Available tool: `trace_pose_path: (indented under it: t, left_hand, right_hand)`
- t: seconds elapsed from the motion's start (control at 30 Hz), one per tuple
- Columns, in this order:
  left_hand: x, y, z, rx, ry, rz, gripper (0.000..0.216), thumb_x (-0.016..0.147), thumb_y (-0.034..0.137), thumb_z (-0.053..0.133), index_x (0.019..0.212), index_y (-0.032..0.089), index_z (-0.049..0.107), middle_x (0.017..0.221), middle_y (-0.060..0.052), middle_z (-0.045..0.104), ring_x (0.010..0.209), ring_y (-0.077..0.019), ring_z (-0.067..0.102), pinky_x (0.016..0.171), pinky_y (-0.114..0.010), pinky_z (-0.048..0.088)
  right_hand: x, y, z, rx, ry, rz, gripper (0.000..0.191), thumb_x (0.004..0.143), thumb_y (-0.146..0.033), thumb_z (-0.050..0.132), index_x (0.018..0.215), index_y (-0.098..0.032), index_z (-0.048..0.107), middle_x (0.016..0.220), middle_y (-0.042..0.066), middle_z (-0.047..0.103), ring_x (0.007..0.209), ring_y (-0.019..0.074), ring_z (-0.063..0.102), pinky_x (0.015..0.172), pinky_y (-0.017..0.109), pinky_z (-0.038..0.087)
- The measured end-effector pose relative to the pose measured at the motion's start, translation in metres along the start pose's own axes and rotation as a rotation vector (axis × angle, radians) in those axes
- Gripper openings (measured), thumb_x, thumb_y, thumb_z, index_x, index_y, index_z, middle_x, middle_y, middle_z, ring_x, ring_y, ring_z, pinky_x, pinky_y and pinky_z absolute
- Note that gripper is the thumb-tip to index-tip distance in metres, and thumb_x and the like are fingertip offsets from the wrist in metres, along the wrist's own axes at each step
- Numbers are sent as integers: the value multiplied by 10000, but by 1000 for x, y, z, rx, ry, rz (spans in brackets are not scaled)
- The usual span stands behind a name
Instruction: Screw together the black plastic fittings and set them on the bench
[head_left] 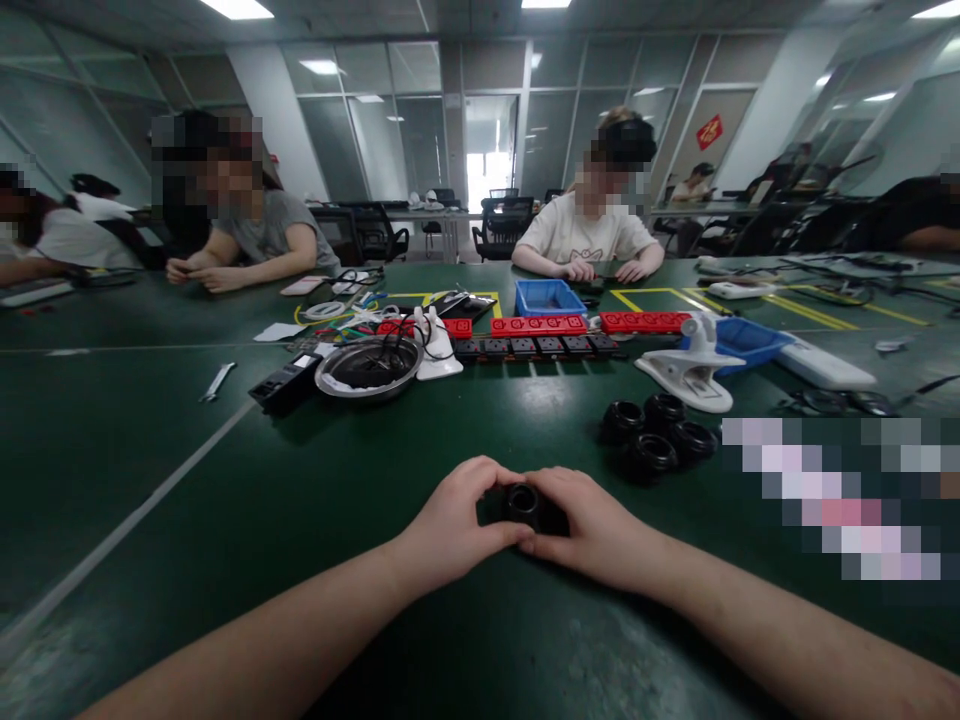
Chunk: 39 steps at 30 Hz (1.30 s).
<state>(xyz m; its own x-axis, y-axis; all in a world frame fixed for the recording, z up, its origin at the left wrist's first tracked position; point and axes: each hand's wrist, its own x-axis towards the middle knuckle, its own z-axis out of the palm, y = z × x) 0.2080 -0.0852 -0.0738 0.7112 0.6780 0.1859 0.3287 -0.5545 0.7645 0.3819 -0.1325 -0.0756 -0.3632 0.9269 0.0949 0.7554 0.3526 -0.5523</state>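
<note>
Nearest, the green table (300,520) bore the left hand (450,525) and right hand (592,528), thumbs touching. Beyond the grip, to its right, lay a pile of black rings (658,432), finished or waiting I could not tell. Both hands were closed on one black ring (523,503) between them.

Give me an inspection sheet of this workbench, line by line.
Surface: green table, with yellow and white lines marked on it.
Job's things: black ring held between both hands; pile of black rings beyond it to the right.
Clutter: metal bowl, red power strips, blue tray, white clamp, wrench.
Grips: left hand and right hand both closed on the black ring.
Cables: wires in the metal bowl; more cables far right.
Surroundings: seated people across the table; glass partitions behind.
</note>
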Motion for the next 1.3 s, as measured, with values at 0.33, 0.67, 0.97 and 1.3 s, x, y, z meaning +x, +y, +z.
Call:
trace_pose_path:
  t: [0.33,0.67,0.97,1.3]
  left_hand:
    - [0,-2,6,-2,50,-55,293,635,204,711,896,174,582,848,-7,532,806,-165,510,707,-272,411]
    - [0,-2,0,-15,-12,-17,327,679,197,666,990,216,566,876,-7,535,825,-167,507,710,-276,420]
    - [0,-2,-4,-38,-80,6,323,676,186,673,983,221,580,859,3,535,813,-153,513,723,-266,412]
    - [1,0,2,0,50,-52,297,658,156,668,936,197,574,862,-9,540,824,-174,511,729,-294,424]
  right_hand:
    - [3,1,2,-55,16,138,234,654,-303,668,676,-163,482,653,-12,506,592,131,459,507,222,305]
    - [0,2,-4,23,11,-19,386,705,-320,643,1035,-172,509,920,49,580,797,181,522,678,281,393]
    - [4,12,-10,119,-96,-20,133,695,-220,657,730,-152,548,699,-15,517,664,131,489,579,220,362]
    - [0,-4,7,-187,58,79,291,686,-371,641,847,-150,539,809,58,570,755,201,514,659,306,387]
